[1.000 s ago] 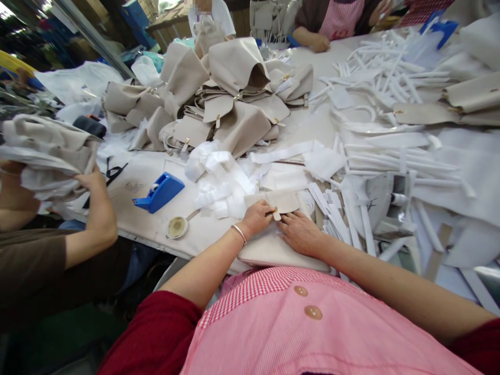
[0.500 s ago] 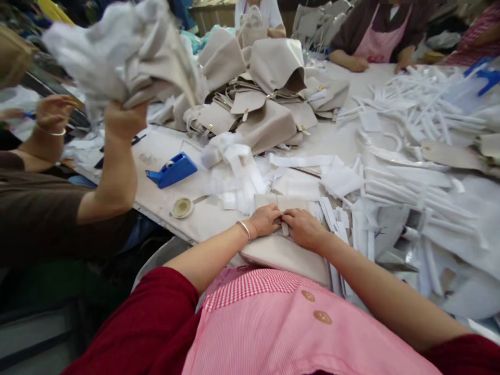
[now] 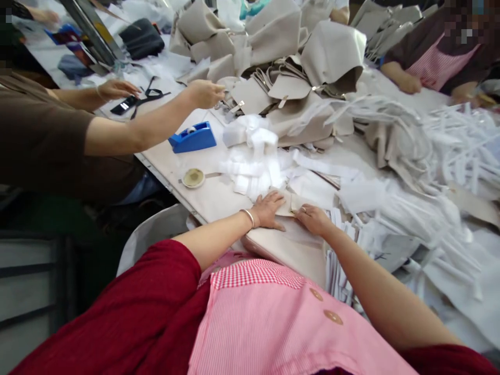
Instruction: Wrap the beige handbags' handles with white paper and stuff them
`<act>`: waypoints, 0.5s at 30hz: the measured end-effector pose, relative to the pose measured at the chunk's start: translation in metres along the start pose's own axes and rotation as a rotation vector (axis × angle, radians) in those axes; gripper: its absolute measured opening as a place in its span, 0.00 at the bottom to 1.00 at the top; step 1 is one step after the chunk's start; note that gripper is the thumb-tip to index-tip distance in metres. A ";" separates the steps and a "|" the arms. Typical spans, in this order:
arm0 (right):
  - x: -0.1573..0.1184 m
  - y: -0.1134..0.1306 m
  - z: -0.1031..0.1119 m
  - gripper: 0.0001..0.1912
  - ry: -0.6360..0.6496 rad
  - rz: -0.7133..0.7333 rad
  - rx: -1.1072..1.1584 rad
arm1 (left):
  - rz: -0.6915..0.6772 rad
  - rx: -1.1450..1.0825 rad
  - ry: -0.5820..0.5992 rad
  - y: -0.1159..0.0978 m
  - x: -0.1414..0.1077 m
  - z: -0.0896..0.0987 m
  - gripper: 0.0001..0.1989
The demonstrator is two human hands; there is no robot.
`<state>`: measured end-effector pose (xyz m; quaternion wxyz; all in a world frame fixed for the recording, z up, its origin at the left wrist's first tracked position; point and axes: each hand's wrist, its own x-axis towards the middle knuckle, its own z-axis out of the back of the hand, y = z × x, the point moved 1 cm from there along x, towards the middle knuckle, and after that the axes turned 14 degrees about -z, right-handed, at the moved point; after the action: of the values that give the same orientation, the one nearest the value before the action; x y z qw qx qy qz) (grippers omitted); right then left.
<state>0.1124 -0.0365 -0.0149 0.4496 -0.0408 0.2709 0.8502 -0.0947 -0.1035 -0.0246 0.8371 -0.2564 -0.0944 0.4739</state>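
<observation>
A beige handbag (image 3: 292, 250) lies on its side on the table in front of me. My left hand (image 3: 269, 211) rests spread and flat on the upper part of the bag. My right hand (image 3: 312, 219) has its fingers closed at the bag's flap (image 3: 287, 203), by a small metal clasp; the fingertips cover part of the clasp. White paper strips (image 3: 338, 276) stick out beside the bag near my right wrist. Just beyond my hands lies a heap of white strips (image 3: 253, 156).
A blue tape dispenser (image 3: 195, 138) and a round tape roll (image 3: 193, 178) lie to the left. Beige bags (image 3: 332, 57) pile up at the back. White wrapped handles and paper (image 3: 437, 219) cover the right. A co-worker's arm (image 3: 156, 122) reaches in from the left; another person (image 3: 425, 67) sits opposite.
My hands were together at the clasp; the left has opened flat and the right has shifted slightly right. The co-worker's raised wrapped bundle has gone from their hand; beige and white material now lies at right.
</observation>
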 end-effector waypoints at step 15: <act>-0.019 0.001 -0.006 0.24 0.041 0.007 0.123 | 0.138 -0.118 -0.133 0.013 -0.008 -0.015 0.72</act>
<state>0.1222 -0.0545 -0.0139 0.4428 -0.0296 0.3319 0.8324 -0.1025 -0.1099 -0.0439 0.7778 -0.2792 -0.1596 0.5400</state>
